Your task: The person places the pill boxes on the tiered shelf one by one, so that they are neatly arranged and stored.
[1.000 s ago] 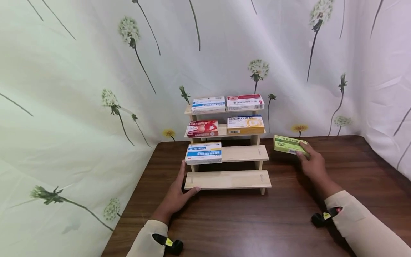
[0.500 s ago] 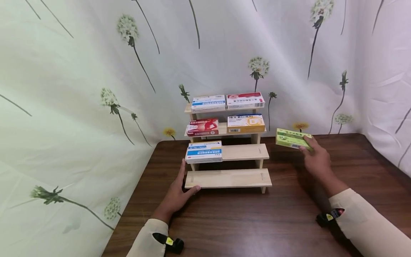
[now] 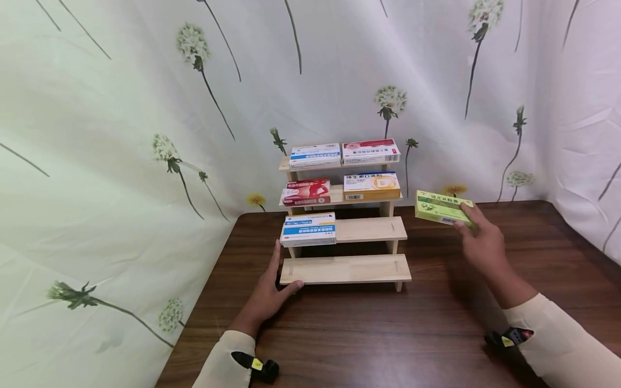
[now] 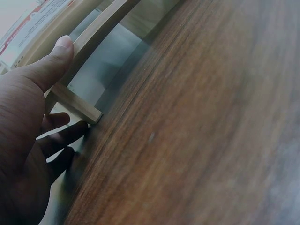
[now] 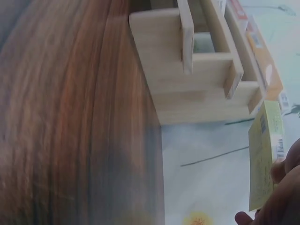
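My right hand (image 3: 484, 243) pinches a green medicine box (image 3: 442, 208) by its right end, holding it raised right of a stepped wooden rack (image 3: 366, 269). In the right wrist view the same box (image 5: 264, 157) shows edge-on beside the thumb. At the rack's lower left corner rests my left hand (image 3: 264, 293), index finger straight along the side and thumb across the front edge. The left wrist view shows that thumb on the shelf edge (image 4: 101, 33) and the other fingers spread near a rack leg (image 4: 77, 104).
The top step bears a blue-white box (image 3: 315, 157) and a red-white box (image 3: 371, 152). Below them sit a red box (image 3: 306, 193) and an orange-white box (image 3: 371, 186). Another blue-white box (image 3: 308, 230) lies left on the third step. A flowered curtain (image 3: 339, 81) hangs behind the brown table (image 3: 339, 334).
My right hand has carried the green box slightly up and to the right, away from the rack. The left hand stays at the rack's corner.
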`<state>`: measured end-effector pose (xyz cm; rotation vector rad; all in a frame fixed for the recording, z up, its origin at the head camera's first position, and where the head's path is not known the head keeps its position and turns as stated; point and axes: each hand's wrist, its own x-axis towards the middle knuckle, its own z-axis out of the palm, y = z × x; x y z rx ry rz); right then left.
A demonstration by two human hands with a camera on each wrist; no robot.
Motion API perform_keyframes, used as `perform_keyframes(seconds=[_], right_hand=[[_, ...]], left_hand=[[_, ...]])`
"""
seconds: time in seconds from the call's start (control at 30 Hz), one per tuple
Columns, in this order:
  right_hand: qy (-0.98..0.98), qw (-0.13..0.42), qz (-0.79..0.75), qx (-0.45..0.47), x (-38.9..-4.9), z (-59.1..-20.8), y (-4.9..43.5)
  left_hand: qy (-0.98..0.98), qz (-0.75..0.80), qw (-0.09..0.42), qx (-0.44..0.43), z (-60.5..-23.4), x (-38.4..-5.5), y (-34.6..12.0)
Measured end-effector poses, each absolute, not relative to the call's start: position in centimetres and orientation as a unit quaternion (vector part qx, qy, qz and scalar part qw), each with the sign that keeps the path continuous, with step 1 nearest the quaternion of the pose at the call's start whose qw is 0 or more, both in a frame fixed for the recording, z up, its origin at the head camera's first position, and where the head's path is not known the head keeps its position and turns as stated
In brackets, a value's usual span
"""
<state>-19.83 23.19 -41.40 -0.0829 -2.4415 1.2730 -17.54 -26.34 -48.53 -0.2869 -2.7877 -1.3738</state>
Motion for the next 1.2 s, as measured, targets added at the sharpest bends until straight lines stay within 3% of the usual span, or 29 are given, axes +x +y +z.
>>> perform_keyframes(seconds=[0.67,1.2], right_hand=[[-0.862,0.172,0.477,-0.002,-17.2,-42.7,21.5],[-0.858,0.215,0.462,0.061,-16.5,-43.5,19.1]], left_hand=[[-0.893,-0.441,0.007,-0.089,-48.4,-17.6,-26.3],[-0.89,-0.446,0.005,-0.093,-48.5,-17.6,-26.4]])
